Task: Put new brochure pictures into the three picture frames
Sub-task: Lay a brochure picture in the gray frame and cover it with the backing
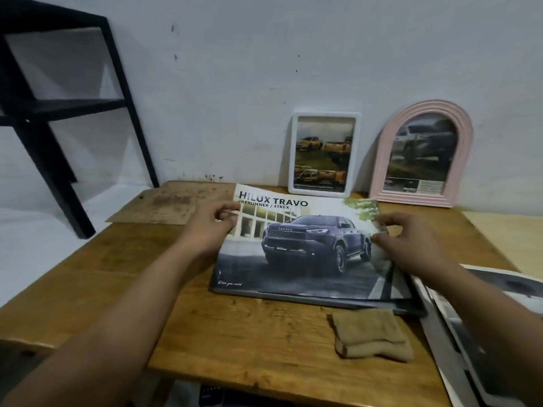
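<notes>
Glossy Hilux Travo brochure sheet (302, 245) lying over a grey frame (367, 302) on the wooden tabletop (252, 342), left hand (210, 226) and right hand (408, 245) fingers pinching its side edges: best squared to the frame and kept flat, uncreased.

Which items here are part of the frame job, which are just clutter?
Job: Hilux brochure, pinched by left hand and right hand; white frame; pink arched frame; loose pages.

Clutter: folded tan cloth; brown board; black shelf.
</notes>
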